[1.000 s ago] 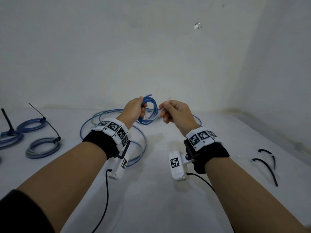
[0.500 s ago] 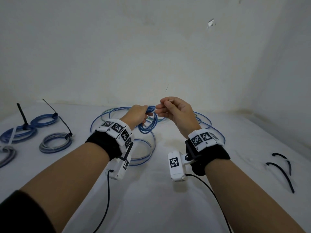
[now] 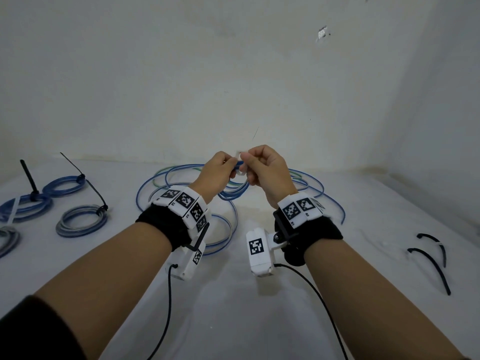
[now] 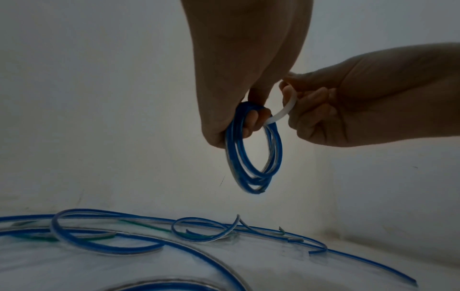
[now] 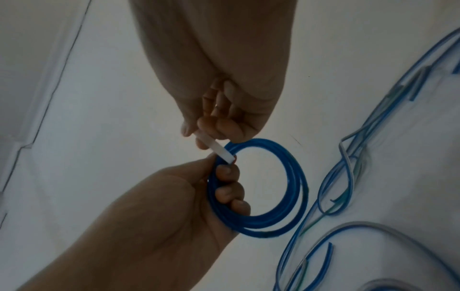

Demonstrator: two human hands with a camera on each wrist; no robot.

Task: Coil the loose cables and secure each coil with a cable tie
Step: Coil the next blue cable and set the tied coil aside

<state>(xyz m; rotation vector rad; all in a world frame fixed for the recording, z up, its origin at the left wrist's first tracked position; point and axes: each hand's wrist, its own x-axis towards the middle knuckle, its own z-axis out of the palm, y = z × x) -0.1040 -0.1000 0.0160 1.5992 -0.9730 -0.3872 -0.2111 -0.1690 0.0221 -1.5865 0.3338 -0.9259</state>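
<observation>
the left hand (image 3: pixel 217 171) is raised above the surface (image 3: pixel 233 307) with its fingers (image 5: pixel 227 192) curled through a small blue coil (image 4: pixel 251 149), gripping one side of the ring so the rest hangs down below the fist. the right hand (image 3: pixel 265 167) sits just beside it, nearly knuckle to knuckle, its thumb and fingertips pinched on a white cable tie (image 4: pixel 283 110); the strip curves from that pinch down to the top of the coil, where it meets the blue turns next to the left fingers. whether the tie already passes fully round the bundle cannot be told. directly beneath and beyond both hands, loose blue cables (image 3: pixel 187 178) with some green and grey strands sprawl in wide loops on the white surface. well out to the left of the left hand lie finished coils: a blue coil (image 3: pixel 63 185) and a grey coil (image 3: pixel 80 220), each bound with a black tie whose tail sticks out, and another blue one (image 3: pixel 26 207) at the edge. well out to the right of the right hand lie two spare black cable ties (image 3: pixel 431 261), curved and flat on the surface.
</observation>
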